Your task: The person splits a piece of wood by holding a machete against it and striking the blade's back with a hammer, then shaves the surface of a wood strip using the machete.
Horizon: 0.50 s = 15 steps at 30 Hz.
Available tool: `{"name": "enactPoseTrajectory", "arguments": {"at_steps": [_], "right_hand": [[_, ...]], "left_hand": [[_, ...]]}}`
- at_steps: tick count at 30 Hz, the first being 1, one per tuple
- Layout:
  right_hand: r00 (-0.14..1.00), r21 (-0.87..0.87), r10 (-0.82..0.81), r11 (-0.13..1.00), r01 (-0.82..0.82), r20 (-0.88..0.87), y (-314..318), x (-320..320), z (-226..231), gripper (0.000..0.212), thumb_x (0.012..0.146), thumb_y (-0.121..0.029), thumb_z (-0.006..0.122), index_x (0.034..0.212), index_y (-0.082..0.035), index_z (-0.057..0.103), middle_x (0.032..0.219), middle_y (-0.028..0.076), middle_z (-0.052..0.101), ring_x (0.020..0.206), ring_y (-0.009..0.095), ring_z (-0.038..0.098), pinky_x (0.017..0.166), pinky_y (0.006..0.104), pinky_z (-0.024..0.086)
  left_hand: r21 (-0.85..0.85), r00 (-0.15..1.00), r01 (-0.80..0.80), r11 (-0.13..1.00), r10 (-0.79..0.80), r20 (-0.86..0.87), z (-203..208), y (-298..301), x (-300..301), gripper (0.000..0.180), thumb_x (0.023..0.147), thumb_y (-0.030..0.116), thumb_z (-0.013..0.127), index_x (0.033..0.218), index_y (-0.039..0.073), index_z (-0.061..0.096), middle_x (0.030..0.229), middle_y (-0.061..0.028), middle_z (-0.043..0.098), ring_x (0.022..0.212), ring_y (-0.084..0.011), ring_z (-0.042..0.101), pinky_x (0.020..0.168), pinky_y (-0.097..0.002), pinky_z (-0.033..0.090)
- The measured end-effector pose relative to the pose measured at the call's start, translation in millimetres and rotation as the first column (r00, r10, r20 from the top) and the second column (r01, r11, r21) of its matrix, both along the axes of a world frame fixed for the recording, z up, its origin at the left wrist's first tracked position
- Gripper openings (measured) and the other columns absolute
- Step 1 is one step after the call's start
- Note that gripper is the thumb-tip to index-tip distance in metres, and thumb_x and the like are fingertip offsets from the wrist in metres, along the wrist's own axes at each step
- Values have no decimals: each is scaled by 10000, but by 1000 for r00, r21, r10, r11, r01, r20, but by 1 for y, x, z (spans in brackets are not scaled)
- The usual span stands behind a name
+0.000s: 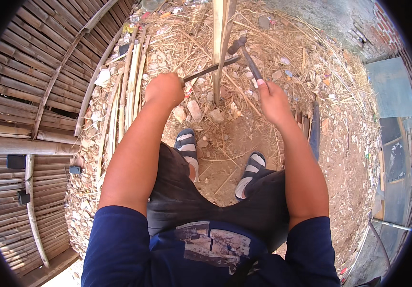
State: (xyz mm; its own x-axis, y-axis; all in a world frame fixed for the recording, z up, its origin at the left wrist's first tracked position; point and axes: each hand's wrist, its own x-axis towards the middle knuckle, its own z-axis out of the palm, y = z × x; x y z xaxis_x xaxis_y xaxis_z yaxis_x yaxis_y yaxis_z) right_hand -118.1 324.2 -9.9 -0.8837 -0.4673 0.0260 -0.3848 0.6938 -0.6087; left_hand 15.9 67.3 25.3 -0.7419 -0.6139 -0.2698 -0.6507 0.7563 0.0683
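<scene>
In the head view, taking twelve o'clock as straight ahead of the person, the left hand (165, 91) is at eleven with its fingers clenched around the handle of a long-bladed knife (208, 71). The handle is hidden in the fist. The blade comes out on the fist's right side and slants up toward half past twelve, crossing a pale split pole (217, 48) that stands at twelve. The knife's tip shows past the pole's right edge; how deep the blade sits in the split I cannot tell. The pole is apart from both hands, between them.

The right hand (275, 103) is at two o'clock, fingers wrapped around the handle of a hammer (252, 64), thumb lying along it. The hammer's head is well beyond the fingers, near half past twelve, just right of the pole and near the knife's tip.

Among the litter at eleven, by the upper rim, is a clear container-like piece (151, 4); I cannot make out what is in it. At ten, long pale strips (131, 83) lie side by side on the stony, straw-strewn ground (344, 167), next to a slatted wall (33, 71) at nine to ten. The person's sandals (186, 143) are below the pole's foot, near the middle and at four.
</scene>
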Motion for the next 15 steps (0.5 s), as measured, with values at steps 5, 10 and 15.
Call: {"name": "enactPoseTrajectory", "arguments": {"at_steps": [5,10,15], "right_hand": [[998,-454,-64,890,50,-16,5,10,54,542,1086,-500,403,1015,1,598,715,155,611,654,280,608,656,442,484],[993,-147,-70,988,55,-99,1,11,9,520,1082,-486,420,1020,-3,603,751,197,637,689,333,635,677,473,488],[999,36,-23,999,22,39,-6,2,-15,516,1072,-484,452,1043,7,610,787,230,657,725,385,649,696,497,487]], "left_hand": [[-3,1000,-13,1000,13,15,-5,-5,2,271,938,250,648,1132,103,767,1162,-150,743,1078,-316,723,903,-424,588],[-24,1000,-9,1000,9,22,0,-2,0,269,937,277,658,1121,116,771,1158,-146,745,1066,-315,726,904,-426,587],[-7,1000,-5,1000,5,22,6,2,-3,256,935,265,659,1130,147,774,1155,-142,746,1062,-315,726,900,-421,589]]}}
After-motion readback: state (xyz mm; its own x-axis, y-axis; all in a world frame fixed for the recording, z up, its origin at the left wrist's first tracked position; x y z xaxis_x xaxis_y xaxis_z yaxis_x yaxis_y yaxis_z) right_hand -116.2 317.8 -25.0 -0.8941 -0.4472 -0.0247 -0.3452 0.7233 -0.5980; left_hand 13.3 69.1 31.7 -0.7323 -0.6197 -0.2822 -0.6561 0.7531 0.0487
